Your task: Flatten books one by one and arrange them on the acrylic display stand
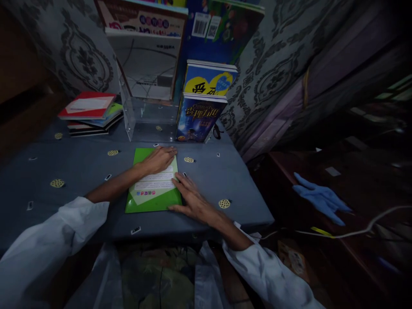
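Note:
A green book (154,204) with a pale printed panel lies flat on the table in front of me, its print upside down. My left hand (160,159) rests across the book's upper part, fingers stretched out toward its far right corner. Along the right edge lies my right hand (193,199), fingers apart, with the fingertips and thumb touching the cover's edge. Neither hand grips anything. Part of the cover is hidden beneath the left hand and forearm.
Behind the green book, a clear acrylic rack (128,118) holds several upright books, including a dark blue book (199,120). A stack of books (88,107) sits at left on the patterned tablecloth (80,163). Dark glasses (217,132) lie beside the rack. Blue gloves (318,197) lie at right.

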The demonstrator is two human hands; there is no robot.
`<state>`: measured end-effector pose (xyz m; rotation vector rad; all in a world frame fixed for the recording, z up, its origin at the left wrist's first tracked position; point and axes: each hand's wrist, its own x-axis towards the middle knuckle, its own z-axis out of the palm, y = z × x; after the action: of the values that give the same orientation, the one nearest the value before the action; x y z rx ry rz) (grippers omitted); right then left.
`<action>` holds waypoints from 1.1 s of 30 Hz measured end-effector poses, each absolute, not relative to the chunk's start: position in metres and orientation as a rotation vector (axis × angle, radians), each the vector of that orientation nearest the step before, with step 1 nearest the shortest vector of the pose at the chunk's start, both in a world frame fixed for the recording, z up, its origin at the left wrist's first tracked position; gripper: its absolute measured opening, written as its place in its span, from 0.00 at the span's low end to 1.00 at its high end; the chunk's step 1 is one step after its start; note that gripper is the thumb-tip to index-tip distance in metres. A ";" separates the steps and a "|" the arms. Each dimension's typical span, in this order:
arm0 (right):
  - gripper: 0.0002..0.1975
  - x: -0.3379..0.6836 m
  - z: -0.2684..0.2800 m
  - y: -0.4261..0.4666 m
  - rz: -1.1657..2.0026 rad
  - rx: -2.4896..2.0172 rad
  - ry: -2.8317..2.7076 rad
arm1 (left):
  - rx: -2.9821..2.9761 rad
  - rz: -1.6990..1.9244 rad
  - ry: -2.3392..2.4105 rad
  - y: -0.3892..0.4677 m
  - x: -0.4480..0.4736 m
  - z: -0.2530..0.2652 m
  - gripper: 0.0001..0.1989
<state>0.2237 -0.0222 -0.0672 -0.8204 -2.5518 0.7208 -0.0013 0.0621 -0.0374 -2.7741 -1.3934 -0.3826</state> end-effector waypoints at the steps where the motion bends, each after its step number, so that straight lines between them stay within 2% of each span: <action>1: 0.50 0.226 -0.067 -0.021 0.730 -0.788 -2.583 | -2.781 -0.377 -1.391 0.060 -0.001 -0.037 0.19; 3: 0.55 0.229 -0.066 -0.019 0.749 -0.732 -2.635 | -2.799 -0.377 -1.378 0.056 -0.001 -0.037 0.20; 9: 0.55 0.232 -0.069 -0.016 0.821 -0.741 -2.612 | -2.853 -0.400 -1.290 0.040 0.000 -0.041 0.19; 18: 0.67 0.229 -0.077 -0.023 0.835 -0.871 -2.476 | -2.904 -0.421 -1.189 -0.002 0.006 -0.040 0.19; 26: 0.66 0.229 -0.081 -0.023 0.821 -0.870 -2.468 | -2.989 -0.439 -1.080 -0.043 0.016 -0.033 0.17; 33: 0.59 0.232 -0.084 -0.022 0.777 -0.821 -2.461 | -3.038 -0.461 -1.039 -0.077 0.018 -0.032 0.17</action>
<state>0.2320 -0.0218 -0.0844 -0.8207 -2.4608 0.7766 0.0185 -0.0769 -0.0316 -3.0381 -1.0387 -0.4606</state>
